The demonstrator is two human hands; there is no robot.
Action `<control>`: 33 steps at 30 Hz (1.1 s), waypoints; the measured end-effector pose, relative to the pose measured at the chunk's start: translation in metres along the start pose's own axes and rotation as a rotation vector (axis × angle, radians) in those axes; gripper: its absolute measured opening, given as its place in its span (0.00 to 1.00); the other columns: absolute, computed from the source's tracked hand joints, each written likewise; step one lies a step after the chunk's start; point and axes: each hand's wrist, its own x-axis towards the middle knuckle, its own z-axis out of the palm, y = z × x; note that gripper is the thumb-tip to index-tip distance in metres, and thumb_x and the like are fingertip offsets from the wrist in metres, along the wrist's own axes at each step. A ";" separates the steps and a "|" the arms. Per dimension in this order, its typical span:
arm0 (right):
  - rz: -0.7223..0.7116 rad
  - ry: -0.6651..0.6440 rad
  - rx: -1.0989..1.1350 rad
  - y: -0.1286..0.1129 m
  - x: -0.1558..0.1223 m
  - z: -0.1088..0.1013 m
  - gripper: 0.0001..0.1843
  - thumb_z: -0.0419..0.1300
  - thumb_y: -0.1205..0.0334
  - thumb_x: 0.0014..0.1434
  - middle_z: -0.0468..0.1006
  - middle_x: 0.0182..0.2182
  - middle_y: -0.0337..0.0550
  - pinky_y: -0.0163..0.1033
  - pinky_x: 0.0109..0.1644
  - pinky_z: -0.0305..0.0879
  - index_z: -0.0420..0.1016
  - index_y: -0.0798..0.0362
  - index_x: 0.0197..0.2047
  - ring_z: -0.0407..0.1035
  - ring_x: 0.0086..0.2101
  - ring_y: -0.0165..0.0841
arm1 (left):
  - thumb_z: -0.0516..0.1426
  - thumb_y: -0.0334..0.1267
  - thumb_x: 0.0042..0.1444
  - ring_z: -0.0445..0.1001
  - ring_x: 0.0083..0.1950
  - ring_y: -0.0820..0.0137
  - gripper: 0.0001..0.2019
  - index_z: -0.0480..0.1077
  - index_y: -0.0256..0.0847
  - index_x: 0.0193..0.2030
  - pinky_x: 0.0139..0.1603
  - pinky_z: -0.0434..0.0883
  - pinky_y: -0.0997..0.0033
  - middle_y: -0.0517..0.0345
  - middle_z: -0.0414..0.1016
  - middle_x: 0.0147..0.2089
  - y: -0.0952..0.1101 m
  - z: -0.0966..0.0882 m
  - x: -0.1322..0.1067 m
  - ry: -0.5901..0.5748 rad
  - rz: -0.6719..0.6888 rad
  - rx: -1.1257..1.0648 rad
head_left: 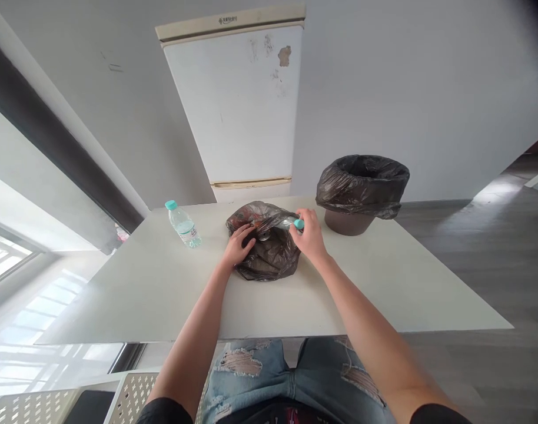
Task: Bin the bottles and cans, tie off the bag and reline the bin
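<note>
Centre frame, my right hand point(311, 237) grips a bottle point(298, 224); tugging could tear the bag point(271, 260) my left hand point(237, 246) holds.

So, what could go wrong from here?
The thin, dark plastic bag might tear or slump, and the teal-capped bottle held by the right hand could slip. A stray knock from the left hand could topple the other bottle standing on the table. The lined bin sits near a table corner, so a bump might send it over the edge.
</note>
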 end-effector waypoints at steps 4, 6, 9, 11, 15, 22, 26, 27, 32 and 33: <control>-0.049 0.214 0.094 -0.003 0.001 -0.008 0.19 0.52 0.49 0.72 0.74 0.49 0.56 0.54 0.55 0.70 0.72 0.50 0.57 0.70 0.49 0.48 | 0.58 0.50 0.67 0.68 0.74 0.53 0.26 0.73 0.45 0.69 0.77 0.63 0.44 0.45 0.72 0.71 -0.008 0.005 0.000 -0.053 -0.020 -0.020; -0.056 0.317 0.106 -0.004 0.000 -0.011 0.20 0.50 0.47 0.74 0.75 0.50 0.58 0.52 0.51 0.71 0.73 0.50 0.56 0.71 0.50 0.48 | 0.59 0.50 0.66 0.70 0.72 0.52 0.26 0.74 0.44 0.68 0.77 0.63 0.43 0.44 0.74 0.69 -0.009 0.006 0.000 -0.061 -0.035 -0.033; -0.044 0.451 0.106 -0.005 -0.001 -0.014 0.21 0.47 0.45 0.76 0.76 0.47 0.57 0.49 0.47 0.72 0.73 0.50 0.51 0.73 0.47 0.46 | 0.60 0.50 0.64 0.71 0.70 0.50 0.26 0.74 0.43 0.66 0.76 0.63 0.41 0.43 0.75 0.68 -0.010 0.006 0.001 -0.051 -0.071 -0.058; -0.028 0.506 0.133 -0.005 -0.001 -0.013 0.22 0.45 0.45 0.77 0.77 0.45 0.54 0.48 0.48 0.72 0.73 0.50 0.49 0.73 0.46 0.44 | 0.61 0.50 0.62 0.71 0.70 0.48 0.26 0.76 0.42 0.64 0.76 0.62 0.39 0.43 0.75 0.67 -0.008 0.006 0.001 -0.031 -0.102 -0.085; 0.084 0.538 0.334 0.002 0.002 -0.007 0.23 0.45 0.43 0.77 0.77 0.40 0.48 0.45 0.51 0.70 0.73 0.50 0.46 0.74 0.43 0.40 | 0.66 0.48 0.57 0.71 0.69 0.47 0.25 0.78 0.43 0.59 0.76 0.62 0.40 0.43 0.77 0.64 0.003 0.002 0.001 0.014 -0.128 -0.197; 0.232 0.258 0.530 0.010 0.003 0.005 0.24 0.54 0.37 0.72 0.78 0.39 0.44 0.40 0.40 0.69 0.75 0.50 0.47 0.71 0.36 0.36 | 0.50 0.62 0.70 0.77 0.59 0.56 0.28 0.72 0.41 0.61 0.66 0.72 0.51 0.44 0.78 0.53 0.025 -0.011 0.002 0.086 -0.147 -0.592; 0.216 0.106 0.581 0.006 0.001 0.012 0.24 0.57 0.36 0.70 0.81 0.39 0.45 0.41 0.41 0.72 0.76 0.49 0.46 0.74 0.36 0.37 | 0.47 0.73 0.66 0.80 0.52 0.55 0.38 0.75 0.39 0.58 0.54 0.78 0.55 0.41 0.80 0.51 0.032 -0.015 -0.003 -0.176 -0.144 -0.817; 0.208 0.076 0.588 0.004 0.000 0.013 0.24 0.57 0.35 0.70 0.82 0.40 0.46 0.42 0.43 0.73 0.76 0.49 0.46 0.75 0.38 0.38 | 0.53 0.73 0.63 0.81 0.51 0.55 0.38 0.76 0.39 0.58 0.52 0.79 0.56 0.41 0.80 0.52 0.035 -0.016 -0.004 -0.251 -0.143 -0.849; 0.159 -0.030 0.590 -0.003 -0.003 0.014 0.25 0.58 0.35 0.70 0.84 0.46 0.48 0.45 0.54 0.74 0.79 0.49 0.49 0.77 0.46 0.41 | 0.68 0.65 0.53 0.81 0.55 0.48 0.40 0.75 0.38 0.65 0.55 0.79 0.53 0.39 0.81 0.56 0.044 -0.019 -0.010 -0.572 -0.148 -0.995; 0.151 -0.049 0.587 -0.003 -0.004 0.013 0.25 0.58 0.35 0.70 0.84 0.46 0.48 0.45 0.54 0.73 0.80 0.49 0.49 0.77 0.46 0.41 | 0.70 0.61 0.54 0.81 0.57 0.48 0.39 0.74 0.38 0.66 0.56 0.78 0.52 0.39 0.81 0.58 0.045 -0.019 -0.010 -0.624 -0.156 -1.020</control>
